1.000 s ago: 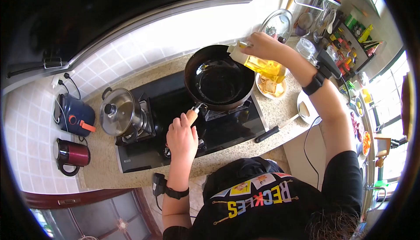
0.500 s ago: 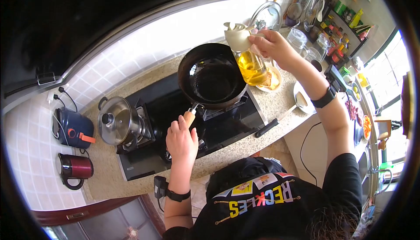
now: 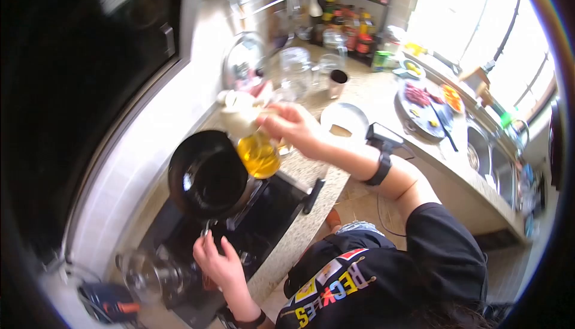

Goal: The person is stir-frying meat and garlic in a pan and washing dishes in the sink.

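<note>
My right hand [image 3: 293, 126] is closed on the handle of a glass oil jug [image 3: 259, 156] with a cream-coloured top, holding yellow oil. It hangs above the right edge of a black wok [image 3: 206, 173], which sits on the stove. I cannot make out any oil flowing from it. My left hand [image 3: 220, 264] is wrapped round the wok's handle at the near side, hiding most of the grip. A dark sheen shows inside the wok, and its bottom looks bare of food.
A lidded pot [image 3: 153, 275] stands on the other burner. Right of the stove lie a black-handled utensil [image 3: 314, 196] and a white plate [image 3: 345, 119]. Glass jars [image 3: 294, 68] and a metal cup [image 3: 337, 83] stand behind. A board [image 3: 419, 110] holds cut red food near the sink [image 3: 497, 161].
The head view has turned to the right, bringing the board and sink further into view. The oil jug stays in my right hand beside the wok; my left hand stays at the handle.
</note>
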Available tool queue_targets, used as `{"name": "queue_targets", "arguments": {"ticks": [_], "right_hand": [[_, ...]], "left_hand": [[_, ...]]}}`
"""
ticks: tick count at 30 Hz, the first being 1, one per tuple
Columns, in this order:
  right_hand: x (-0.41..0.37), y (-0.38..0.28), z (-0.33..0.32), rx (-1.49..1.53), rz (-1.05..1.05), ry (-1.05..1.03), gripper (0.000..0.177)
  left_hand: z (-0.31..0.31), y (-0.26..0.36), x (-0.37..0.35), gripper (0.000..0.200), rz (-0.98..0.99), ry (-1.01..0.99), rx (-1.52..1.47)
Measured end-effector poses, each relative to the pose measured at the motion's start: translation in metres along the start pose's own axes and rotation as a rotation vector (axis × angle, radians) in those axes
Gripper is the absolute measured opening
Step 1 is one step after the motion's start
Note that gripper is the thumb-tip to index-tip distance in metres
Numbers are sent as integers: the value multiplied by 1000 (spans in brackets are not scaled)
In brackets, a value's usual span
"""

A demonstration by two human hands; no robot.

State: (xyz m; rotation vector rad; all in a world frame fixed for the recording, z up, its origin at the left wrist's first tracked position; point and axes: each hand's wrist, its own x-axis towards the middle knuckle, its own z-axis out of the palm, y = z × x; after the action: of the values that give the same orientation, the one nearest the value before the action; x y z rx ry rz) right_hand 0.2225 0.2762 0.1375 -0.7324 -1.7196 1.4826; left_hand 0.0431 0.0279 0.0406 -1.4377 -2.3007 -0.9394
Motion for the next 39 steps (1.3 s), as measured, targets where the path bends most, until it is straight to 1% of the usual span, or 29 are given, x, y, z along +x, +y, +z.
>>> {"name": "queue_targets", "arguments": {"ticks": [3, 4, 5, 7, 8, 9, 11, 13, 14, 15, 17, 18, 20, 21, 23, 24, 25, 27, 28, 29, 31, 33, 35, 36, 37, 38, 39], "right_hand": [[-21, 4, -23, 18, 52, 74, 28], [-26, 9, -33, 94, 15, 100, 29], [-33, 9, -47, 94, 16, 127, 29], [-47, 8, -79, 7, 48, 231, 30], [-51, 17, -96, -13, 48, 310, 29], [-56, 19, -115, -39, 48, 328, 28], [-58, 41, -156, -43, 0, 436, 30], [-59, 53, -196, 0, -18, 519, 28], [-56, 63, -218, -58, -71, 559, 26], [-53, 72, -237, 27, -93, 595, 25], [-43, 97, -280, -2, -80, 634, 25], [-37, 109, -302, 3, -82, 634, 25], [-22, 139, -338, -133, -83, 729, 25], [-13, 155, -355, -126, -81, 723, 25], [9, 195, -383, -102, -118, 789, 24], [23, 230, -401, -71, -127, 788, 24], [30, 235, -410, -62, -127, 781, 24], [43, 245, -422, -119, -32, 809, 23], [51, 254, -427, -110, -30, 796, 23], [61, 265, -432, -131, -34, 815, 23], [78, 280, -437, -146, -35, 826, 23], [93, 290, -438, -141, -100, 870, 23], [105, 295, -439, -89, -102, 847, 22], [108, 295, -441, -90, -46, 848, 22], [112, 295, -442, -92, 11, 850, 21], [115, 296, -441, -89, 10, 845, 21], [118, 299, -440, -50, -31, 858, 21]], "left_hand": [[12, 15, 6, 27, 68, -24, -69], [16, 23, 9, 25, 83, -30, -86], [22, 29, 7, 25, 105, -42, -97], [36, 45, 8, 20, -1, -121, -295], [40, 56, 10, 16, 25, -122, -272], [46, 66, 11, 16, 37, -127, -272], [61, 86, 14, 16, 57, -179, -309], [78, 112, 18, 16, 93, -190, -295], [87, 126, 21, 16, 104, -219, -311], [96, 143, 23, 15, 112, -250, -327], [114, 176, 28, 15, 78, -303, -380], [124, 193, 30, 15, 101, -333, -393], [144, 221, 35, 16, 150, -412, -408], [155, 232, 36, 16, 193, -429, -410], [172, 255, 39, 17, 148, -492, -398], [177, 269, 42, 17, 146, -511, -389], [182, 279, 43, 17, 141, -507, -379], [191, 297, 45, 17, 154, -551, -380], [192, 304, 46, 18, 140, -590, -378], [197, 309, 47, 18, 131, -583, -368], [203, 313, 45, 17, 217, -591, -343], [209, 316, 45, 17, 232, -576, -315], [213, 319, 44, 18, 180, -621, -291], [214, 323, 45, 18, 176, -617, -285], [212, 329, 46, 17, 109, -667, -278], [212, 333, 47, 17, 42, -717, -272], [214, 335, 46, 17, 39, -714, -269]]}}
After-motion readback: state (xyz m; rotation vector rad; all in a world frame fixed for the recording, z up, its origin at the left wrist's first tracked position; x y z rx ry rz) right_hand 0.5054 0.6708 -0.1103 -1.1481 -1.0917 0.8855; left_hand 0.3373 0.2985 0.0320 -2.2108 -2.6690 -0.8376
